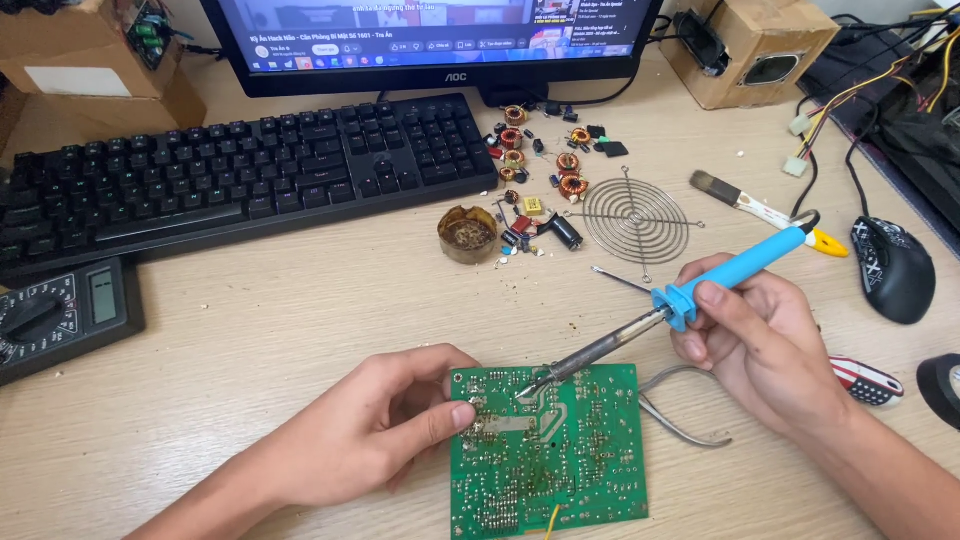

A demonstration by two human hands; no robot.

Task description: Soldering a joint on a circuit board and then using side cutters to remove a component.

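A black-framed monitor [430,45] glows with a white web page behind the keyboard [240,175]; a brown cardboard box [90,60] bearing a pale label [75,80] stands far left, beside a grey-screened multimeter [65,315].

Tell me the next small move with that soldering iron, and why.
Probably hold the soldering iron steady on that joint a moment: its tip already rests on the upper middle of the green circuit board, the right hand grips the blue handle, and the left hand pins the board's left edge.
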